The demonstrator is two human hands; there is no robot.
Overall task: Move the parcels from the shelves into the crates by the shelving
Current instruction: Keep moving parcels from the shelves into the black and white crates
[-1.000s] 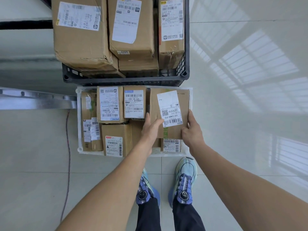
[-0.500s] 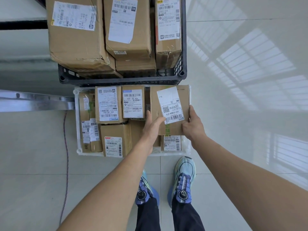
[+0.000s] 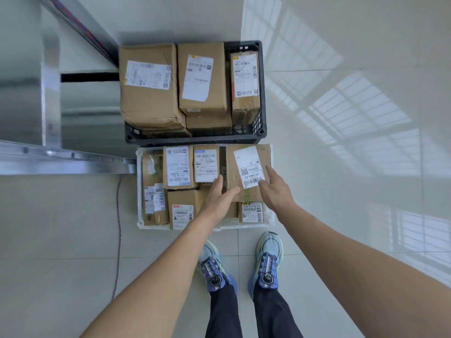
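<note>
Head view, looking straight down: a white crate [image 3: 139,191] sits on the floor [image 3: 341,215] just ahead of the person's shoes [image 3: 268,262], and a black crate [image 3: 207,139] stands right behind it, their walls touching or nearly so. The parcel [image 3: 231,167] lies flat in the far right corner of the white crate, on top of the load, with its white label [image 3: 249,167] facing up and set slightly askew. The left hand [image 3: 219,198] is at the parcel's left edge with straight fingers and the thumb spread over the near left corner, gripping nothing. The right hand [image 3: 275,189] is over the parcel's near right part, fingers loose and one fingertip reaching toward the right edge; it holds nothing either. Whether either hand actually touches the cardboard cannot be told. Smaller boxes [image 3: 178,167] fill the rest of the white crate, packed side by side with labels up. Three large cartons [image 3: 148,93] fill the black crate, the left one dented at its near corner. A metal rail [image 3: 61,159] runs in from the left to the white crate's far left corner, and a thin cable [image 3: 118,228] trails along the floor beside that crate.
</note>
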